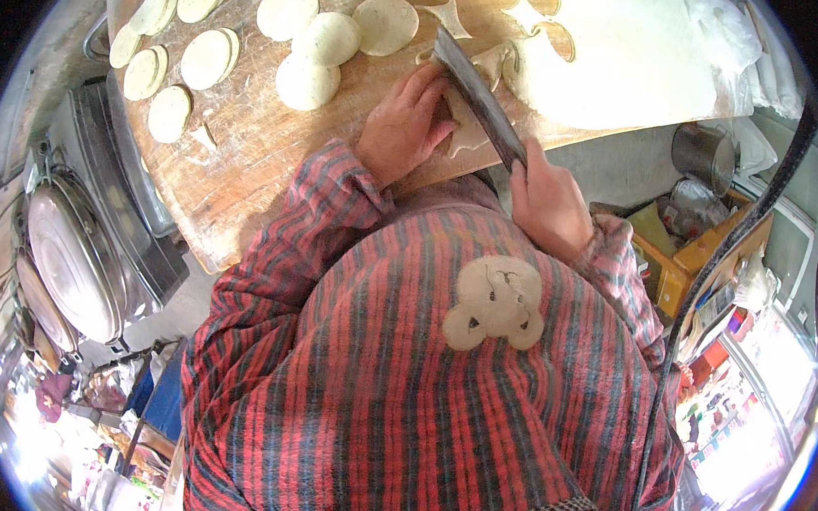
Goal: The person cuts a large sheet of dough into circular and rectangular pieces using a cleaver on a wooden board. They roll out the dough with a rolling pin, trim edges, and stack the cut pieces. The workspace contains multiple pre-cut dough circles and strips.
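A long dark-bladed knife [477,97] runs slantwise over the near edge of the wooden board [238,168]. My right hand [552,207] is closed round its near end. On the board just left of the blade rests my left hand [402,126], fingers bent and thumb apart from them, the fingertips close to the knife. A thin piece of dough [468,129] lies beside that thumb, partly hidden by the blade. Beyond and to the left are several flat dough rounds [307,82], some overlapping or stacked in pairs [207,58]. Dough scraps with rounded cut-outs [541,26] lie past the knife tip.
A pale, overexposed sheet [622,68], probably dough, covers the board's right side, with clear plastic [748,51] at its far corner. Below right stand a metal pot [703,152] and a wooden box [676,283]. A dark cable [704,280] hangs at right. Metal lids [76,261] stand at left.
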Demonstrator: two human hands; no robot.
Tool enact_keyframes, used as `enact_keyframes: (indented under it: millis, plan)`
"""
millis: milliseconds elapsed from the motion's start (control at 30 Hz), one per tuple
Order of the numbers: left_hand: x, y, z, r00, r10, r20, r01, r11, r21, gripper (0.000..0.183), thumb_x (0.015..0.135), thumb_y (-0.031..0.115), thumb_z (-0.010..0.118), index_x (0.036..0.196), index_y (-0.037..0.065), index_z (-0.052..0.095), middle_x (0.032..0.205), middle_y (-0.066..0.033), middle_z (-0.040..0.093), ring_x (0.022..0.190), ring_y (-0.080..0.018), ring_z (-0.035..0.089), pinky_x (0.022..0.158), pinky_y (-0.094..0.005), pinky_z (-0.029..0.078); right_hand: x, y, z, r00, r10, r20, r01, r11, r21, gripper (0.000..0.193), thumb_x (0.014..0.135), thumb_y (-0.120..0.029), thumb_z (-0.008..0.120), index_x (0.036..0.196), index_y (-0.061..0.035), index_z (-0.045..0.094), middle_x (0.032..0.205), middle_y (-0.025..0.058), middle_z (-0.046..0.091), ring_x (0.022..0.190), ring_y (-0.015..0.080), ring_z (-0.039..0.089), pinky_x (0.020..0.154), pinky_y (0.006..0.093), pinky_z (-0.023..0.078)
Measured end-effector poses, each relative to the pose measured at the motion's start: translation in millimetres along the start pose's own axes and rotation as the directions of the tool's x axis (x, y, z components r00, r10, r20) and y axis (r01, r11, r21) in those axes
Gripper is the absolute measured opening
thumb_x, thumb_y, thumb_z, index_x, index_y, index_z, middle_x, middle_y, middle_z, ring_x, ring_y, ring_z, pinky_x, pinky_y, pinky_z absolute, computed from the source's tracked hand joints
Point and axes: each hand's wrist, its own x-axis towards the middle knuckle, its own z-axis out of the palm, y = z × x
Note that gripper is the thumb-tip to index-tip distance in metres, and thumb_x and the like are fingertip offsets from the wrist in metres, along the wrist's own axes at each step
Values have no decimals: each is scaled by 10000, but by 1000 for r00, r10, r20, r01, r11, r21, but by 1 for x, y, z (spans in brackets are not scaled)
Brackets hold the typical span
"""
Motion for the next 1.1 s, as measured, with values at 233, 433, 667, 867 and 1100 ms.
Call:
enact_keyframes:
  millis: [233,433,667,867,1100]
  plan:
    - [3,21,11,1000,9,18,-12,981,193,738,724,468,731,1257,15,497,1352,-173,441,1279,-361,408,1041,-464,382,53,6,25,901,-278,-332,316,947,64,264,899,-153,507,1058,57,496,714,300,599,707,485,609,628,540,484]
    - [-22,5,-37,969,51,242,-85,988,130,666,737,316,720,1292,49,468,1376,-166,415,1300,-343,384,1093,-448,314,31,33,-9,932,-225,-285,237,972,6,251,902,-147,548,1088,21,533,783,292,614,774,477,607,652,495,491]
    - [-69,-17,-66,983,-126,133,115,990,86,627,727,209,750,1265,47,472,1327,-168,452,1215,-378,451,1018,-453,398,8,16,-10,962,-262,-71,266,962,65,300,932,-173,527,1137,46,522,735,284,592,720,470,598,614,475,462]
    - [-75,-15,-66,990,-132,41,127,987,93,589,711,227,773,1211,52,515,1228,-158,501,1121,-382,492,951,-458,427,23,14,0,937,-343,-71,342,939,-28,268,934,-177,490,1093,36,520,771,309,598,785,489,587,693,542,454]
    - [-72,6,-28,942,-315,-116,305,947,-101,493,713,211,781,1106,51,530,1119,-156,522,1094,-374,498,912,-437,443,13,11,-22,941,-289,-177,285,957,-53,305,935,-198,517,1130,36,531,802,289,606,724,453,614,623,490,485]
